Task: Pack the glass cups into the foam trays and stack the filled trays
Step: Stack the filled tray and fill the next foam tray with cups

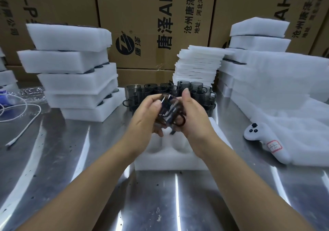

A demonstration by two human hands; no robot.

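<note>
Foam tray [169, 161] is the landmark. Left hand [147, 115] and right hand [194, 117] are both curled round one dark glass cup [169, 109], held tilted just above the tray's far pockets. Loose cups [195, 90] clustered beyond the tray; stack of filled trays [74, 81] off to its left.

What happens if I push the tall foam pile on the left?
Probably it topples: the foam tray stack sits crooked, with layers twisted and overhanging. Dark cups peeking between layers likely make it heavier than bare foam, and breakable.
</note>
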